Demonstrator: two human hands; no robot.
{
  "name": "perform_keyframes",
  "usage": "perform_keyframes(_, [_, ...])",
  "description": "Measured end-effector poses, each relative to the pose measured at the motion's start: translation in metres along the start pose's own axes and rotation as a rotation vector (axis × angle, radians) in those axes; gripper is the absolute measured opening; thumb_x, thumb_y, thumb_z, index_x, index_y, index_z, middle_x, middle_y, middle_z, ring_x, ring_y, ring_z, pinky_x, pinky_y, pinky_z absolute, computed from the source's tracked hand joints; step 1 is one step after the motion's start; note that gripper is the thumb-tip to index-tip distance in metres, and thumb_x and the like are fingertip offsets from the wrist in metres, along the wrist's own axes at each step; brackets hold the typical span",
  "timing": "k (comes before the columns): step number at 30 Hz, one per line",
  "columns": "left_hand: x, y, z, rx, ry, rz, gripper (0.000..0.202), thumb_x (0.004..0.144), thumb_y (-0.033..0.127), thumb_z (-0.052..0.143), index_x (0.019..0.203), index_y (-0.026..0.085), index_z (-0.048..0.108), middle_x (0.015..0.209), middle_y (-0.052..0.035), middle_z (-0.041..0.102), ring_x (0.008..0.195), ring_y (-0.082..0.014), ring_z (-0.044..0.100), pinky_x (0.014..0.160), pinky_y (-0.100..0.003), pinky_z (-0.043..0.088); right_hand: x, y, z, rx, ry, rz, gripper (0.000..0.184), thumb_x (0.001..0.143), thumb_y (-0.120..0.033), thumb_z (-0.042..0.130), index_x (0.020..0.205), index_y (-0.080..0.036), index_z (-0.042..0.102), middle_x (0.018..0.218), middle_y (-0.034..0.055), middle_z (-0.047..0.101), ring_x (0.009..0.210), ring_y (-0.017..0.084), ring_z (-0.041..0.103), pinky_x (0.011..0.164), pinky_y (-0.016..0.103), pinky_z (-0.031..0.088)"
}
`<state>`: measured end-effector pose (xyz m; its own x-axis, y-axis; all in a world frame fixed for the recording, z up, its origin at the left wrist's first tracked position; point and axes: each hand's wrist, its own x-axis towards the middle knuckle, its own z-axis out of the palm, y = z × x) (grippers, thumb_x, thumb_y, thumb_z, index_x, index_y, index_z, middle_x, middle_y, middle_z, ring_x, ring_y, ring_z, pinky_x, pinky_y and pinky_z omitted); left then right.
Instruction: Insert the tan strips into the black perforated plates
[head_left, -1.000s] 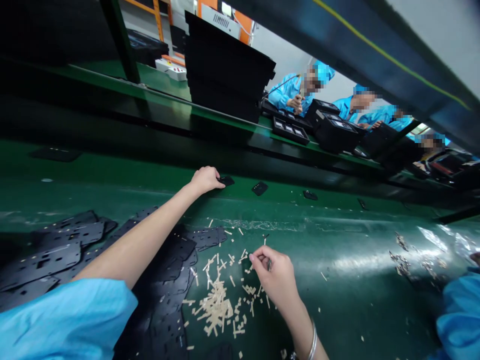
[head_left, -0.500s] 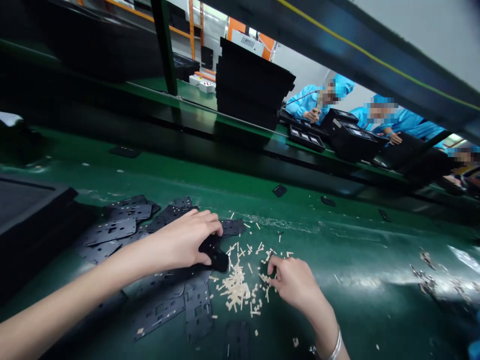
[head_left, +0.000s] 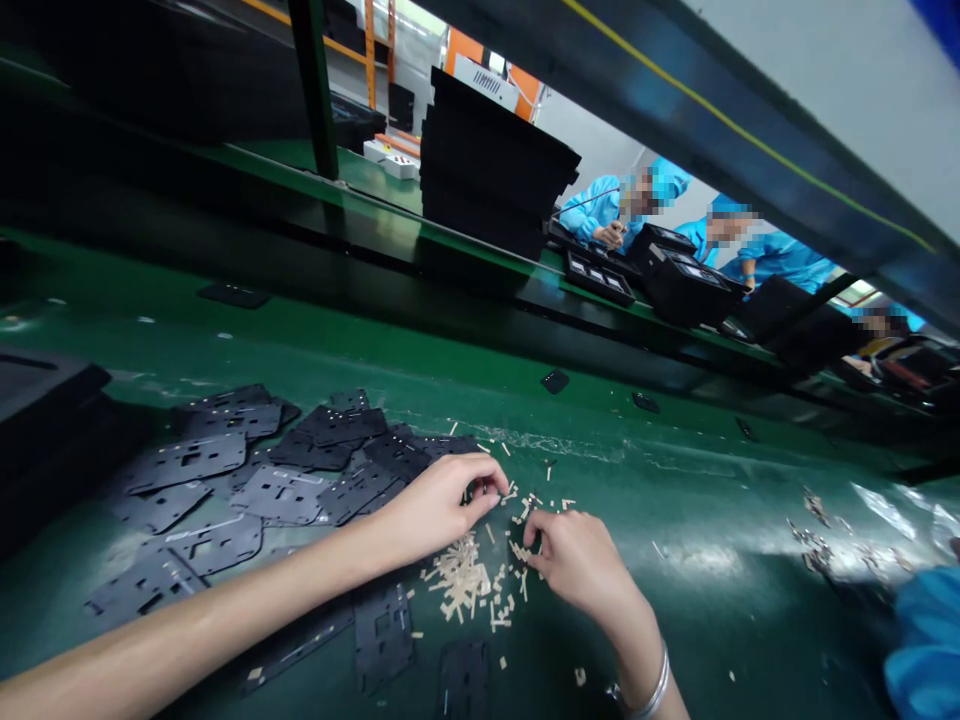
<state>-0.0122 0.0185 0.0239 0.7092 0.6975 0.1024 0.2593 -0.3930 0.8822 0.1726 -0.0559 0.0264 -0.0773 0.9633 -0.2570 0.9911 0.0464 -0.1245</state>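
My left hand (head_left: 457,502) is over the far side of a heap of small beige strips (head_left: 463,578), thumb and fingertips drawn into a pinch. Whatever lies between those fingertips is too small to make out. My right hand (head_left: 577,550), a silver bracelet at its wrist, rests at the heap's right side with its fingers curled in among loose strips; its fingertips are partly hidden. Left of the heap, thin black plates (head_left: 285,492) with cutouts lie overlapping, some under my left forearm. Another black plate (head_left: 463,680) lies nearer to me.
A dark foam-like block (head_left: 45,410) stands at the left. Small dark pieces (head_left: 814,535) and clear plastic (head_left: 885,510) lie at the right, near a blue sleeve (head_left: 926,640). Across a raised ledge, people in blue (head_left: 592,210) work beside a tall black stack (head_left: 495,165).
My left hand has let go of a black plate and moved right to the beige strips, closing into a pinch. My right hand stays among the strips. The camera view has shifted slightly.
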Motion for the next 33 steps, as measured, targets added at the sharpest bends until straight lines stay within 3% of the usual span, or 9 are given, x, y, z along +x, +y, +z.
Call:
perform_keyframes(6, [0.0,-0.005,0.006,-0.013,0.032,0.017,0.014,0.079,0.013,0.048,0.08,0.016,0.061,0.075,-0.001,0.059,0.064,-0.0124,0.05,0.059,-0.023,0.037,0.002,0.003,-0.003,0.035,0.022,0.039,0.018,0.068,-0.008,0.052,0.06,-0.022,0.061,0.053,-0.0029,0.061,0.051,0.012,0.055,0.048,0.022,0.023])
perform_keyframes(9, [-0.001,-0.007,0.012,-0.032,0.047,-0.003,0.013,0.079,0.015,0.048,0.085,0.016,0.06,0.073,-0.0004,0.058,0.063,-0.0123,0.049,0.057,-0.022,0.036,0.005,0.006,-0.005,0.241,0.082,0.094,0.014,0.072,-0.015,0.052,0.065,-0.022,0.061,0.055,-0.0035,0.061,0.05,0.011,0.052,0.049,0.021,0.028])
perform_keyframes(13, [-0.003,-0.009,0.021,-0.085,-0.02,-0.058,0.015,0.078,0.022,0.054,0.09,0.016,0.057,0.072,-0.0005,0.058,0.064,-0.0136,0.05,0.056,-0.023,0.036,0.009,0.004,-0.005,0.608,0.103,0.093,0.009,0.074,-0.022,0.055,0.07,-0.018,0.061,0.057,-0.0021,0.058,0.052,0.01,0.051,0.05,0.02,0.034])
perform_keyframes(17, [-0.005,-0.01,0.027,-0.171,-0.064,-0.082,0.014,0.08,0.022,0.047,0.071,0.016,0.056,0.061,0.0021,0.053,0.059,-0.0119,0.048,0.056,-0.022,0.033,0.01,-0.001,-0.003,0.803,0.052,0.035,0.008,0.072,-0.022,0.058,0.069,-0.015,0.06,0.056,-0.0024,0.056,0.051,0.009,0.049,0.049,0.019,0.036])
perform_keyframes(22, [-0.003,-0.011,0.028,-0.253,-0.042,-0.116,0.018,0.08,0.019,0.043,0.065,0.016,0.052,0.058,0.002,0.053,0.057,-0.0115,0.047,0.056,-0.022,0.034,0.01,0.001,-0.004,0.811,0.056,0.032,0.007,0.071,-0.02,0.058,0.067,-0.015,0.059,0.056,-0.0026,0.056,0.051,0.008,0.048,0.048,0.019,0.035])
perform_keyframes(25, [-0.003,-0.012,0.028,-0.274,-0.022,-0.114,0.008,0.078,0.019,0.047,0.079,0.016,0.054,0.063,0.0018,0.053,0.06,-0.012,0.049,0.056,-0.022,0.036,0.01,0.003,-0.005,0.818,0.053,0.036,0.008,0.071,-0.021,0.058,0.067,-0.015,0.058,0.055,-0.0031,0.055,0.051,0.008,0.048,0.048,0.019,0.034])
perform_keyframes(28, [-0.004,-0.013,0.029,-0.285,-0.056,-0.096,0.021,0.076,0.019,0.053,0.096,0.017,0.054,0.067,0.0019,0.054,0.062,-0.0121,0.05,0.054,-0.021,0.037,0.009,0.0,-0.004,0.882,0.025,0.013,0.008,0.072,-0.022,0.058,0.068,-0.015,0.057,0.056,-0.0036,0.054,0.051,0.008,0.048,0.05,0.019,0.035])
perform_keyframes(33, [-0.004,-0.015,0.033,-0.303,-0.081,-0.136,0.007,0.076,0.019,0.051,0.075,0.015,0.057,0.057,0.003,0.053,0.055,-0.0096,0.047,0.054,-0.02,0.036,0.009,-0.002,-0.004,0.889,0.035,-0.015,0.007,0.072,-0.021,0.058,0.069,-0.015,0.057,0.057,-0.0033,0.054,0.053,0.008,0.048,0.051,0.019,0.035])
